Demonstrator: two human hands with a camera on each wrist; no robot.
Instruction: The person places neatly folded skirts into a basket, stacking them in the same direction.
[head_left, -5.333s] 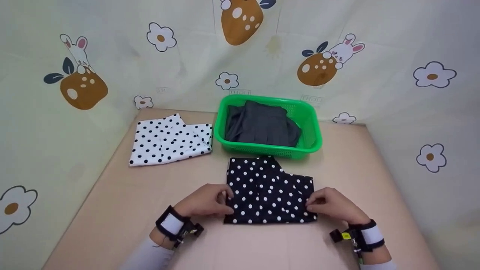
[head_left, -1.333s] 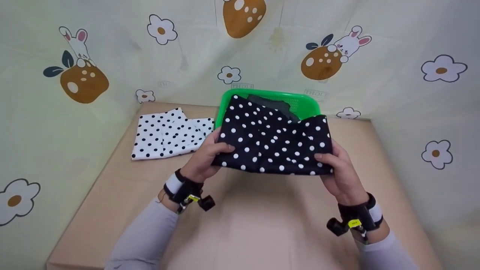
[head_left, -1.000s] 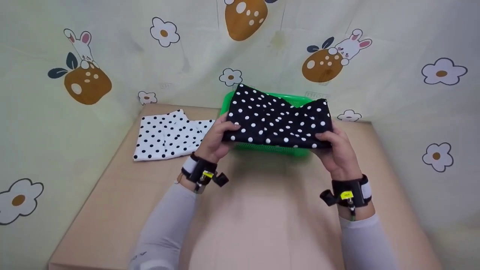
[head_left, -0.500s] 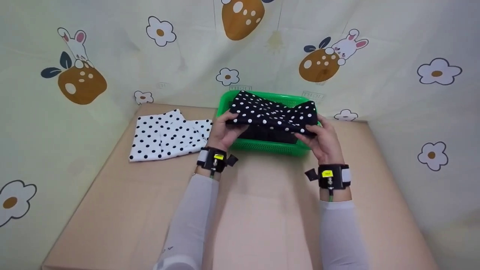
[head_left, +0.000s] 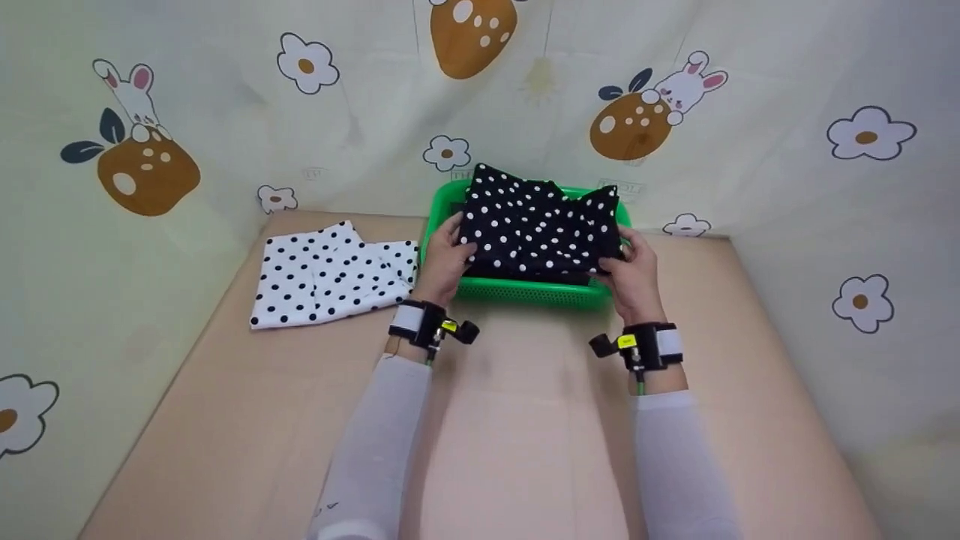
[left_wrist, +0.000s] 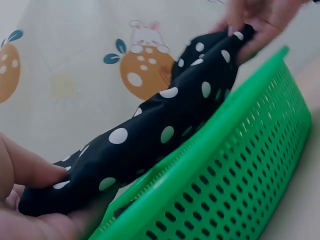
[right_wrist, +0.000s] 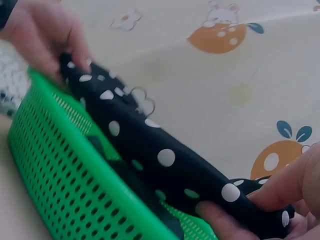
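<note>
A folded black garment with white polka dots (head_left: 536,225) is held over the green plastic basket (head_left: 525,292), its near edge just inside the front rim. My left hand (head_left: 446,259) pinches the left edge, thumb on top and fingers beneath. At the opposite edge, my right hand (head_left: 634,270) grips it the same way. Both wrist views show the folded edge of the cloth (left_wrist: 145,125) between the two hands, close above the rim. Dark grey cloth (right_wrist: 145,190) lies in the basket under it, mostly hidden.
A folded white garment with black dots (head_left: 330,277) lies on the beige table (head_left: 510,435), left of the basket. Behind the basket hangs a pale curtain (head_left: 360,165) printed with flowers, rabbits and brown fruit. Each wrist wears a strap with a small camera.
The black dotted garment lay on the table in front of the basket, flanked by both hands. Both hands have since lifted it and carried it forward, lowering it over the basket.
</note>
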